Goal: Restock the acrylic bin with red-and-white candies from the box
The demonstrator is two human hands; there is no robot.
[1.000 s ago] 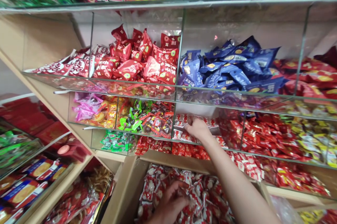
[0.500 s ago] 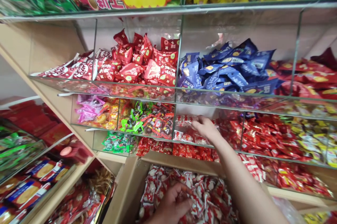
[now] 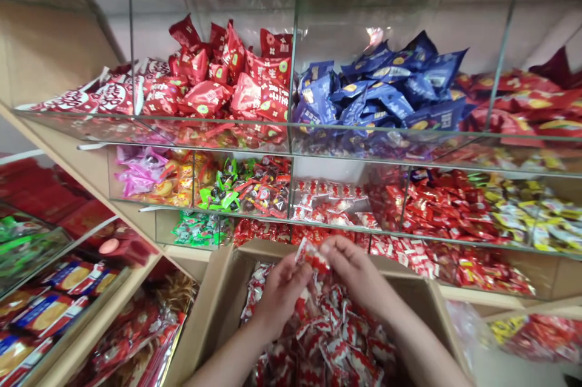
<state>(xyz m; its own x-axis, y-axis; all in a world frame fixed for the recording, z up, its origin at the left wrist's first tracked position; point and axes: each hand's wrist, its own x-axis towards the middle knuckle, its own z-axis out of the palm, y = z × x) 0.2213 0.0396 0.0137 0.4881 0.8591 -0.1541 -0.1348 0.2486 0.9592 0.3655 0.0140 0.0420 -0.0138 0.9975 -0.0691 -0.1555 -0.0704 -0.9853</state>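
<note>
Both hands meet above an open cardboard box (image 3: 202,314) filled with red-and-white wrapped candies (image 3: 350,347). My left hand (image 3: 282,285) is closed on a wrapped candy (image 3: 317,261), thumb on top. The fingers of my right hand (image 3: 348,258) pinch at the right end of the same candy; the exact grip is partly blurred. Just beyond, a clear shelf compartment (image 3: 331,167) has similar red-and-white candies (image 3: 334,202) lying along its bottom in rough rows.
Glass shelf edges (image 3: 254,147) run across in front of me. Above sit red packets (image 3: 204,99) and blue packets (image 3: 382,93). Green-wrapped candies (image 3: 231,184) fill a bin to the left, red candies (image 3: 445,208) one to the right. Packaged biscuits (image 3: 45,308) stand lower left.
My right hand has come back from the shelf compartment to the box. My left hand has risen from the candies to meet it, now with a candy. The view has tilted down.
</note>
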